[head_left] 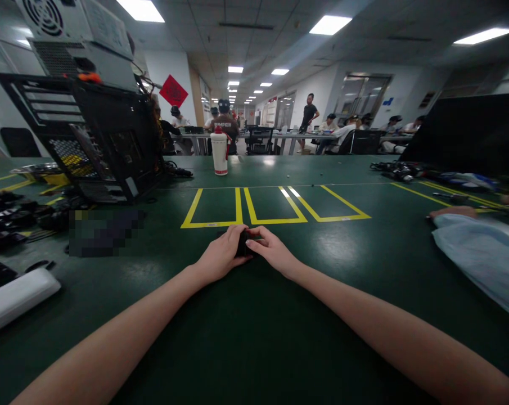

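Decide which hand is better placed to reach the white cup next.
Probably the left hand; the white cup stands nearly ahead of it. The right hand sits farther right. Both touch a black object.

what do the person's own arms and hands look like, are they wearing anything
The left forearm and right forearm are slender, with no sleeves in view. The left hand and right hand show no gloves, rings, watch or bracelet.

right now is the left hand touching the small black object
Touching: the head view shows the left hand around the small black object, fingers over its top and thumb at its lower edge, no gap visible.
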Motion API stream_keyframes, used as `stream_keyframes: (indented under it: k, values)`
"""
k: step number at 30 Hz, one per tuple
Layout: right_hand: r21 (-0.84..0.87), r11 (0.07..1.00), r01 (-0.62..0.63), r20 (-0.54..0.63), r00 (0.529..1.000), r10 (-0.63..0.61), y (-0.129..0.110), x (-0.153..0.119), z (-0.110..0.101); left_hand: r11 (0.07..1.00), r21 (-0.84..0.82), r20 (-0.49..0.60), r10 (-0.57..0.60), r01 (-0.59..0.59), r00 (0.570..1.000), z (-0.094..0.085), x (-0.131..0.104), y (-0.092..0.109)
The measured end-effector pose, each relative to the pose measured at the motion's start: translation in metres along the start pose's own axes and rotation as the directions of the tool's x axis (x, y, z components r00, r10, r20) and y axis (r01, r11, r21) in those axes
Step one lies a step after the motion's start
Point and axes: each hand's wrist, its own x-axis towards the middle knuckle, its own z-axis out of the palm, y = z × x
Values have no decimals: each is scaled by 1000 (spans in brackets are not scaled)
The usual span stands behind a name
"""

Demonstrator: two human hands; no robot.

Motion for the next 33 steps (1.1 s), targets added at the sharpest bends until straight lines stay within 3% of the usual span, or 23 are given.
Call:
stream_keyframes:
  k: [10,15,23,33]
  values:
    - [48,997,60,-12,998,-60,-4,-2,3,1000,3,7,1,-1,1000,-1,-1,1]
    - [12,1000,-6,-42,999,6,-1,0,1,1000,-1,19,-3,3,1000,-2,-1,1]
    - [106,994,-6,60,998,-1,-3,-1,-3,1000,6,25,-9,9,1000,-3,-1,2]
    - [73,997,6,-28,1000,-4,-1,2,0,1000,4,8,-9,8,1000,-1,0,1]
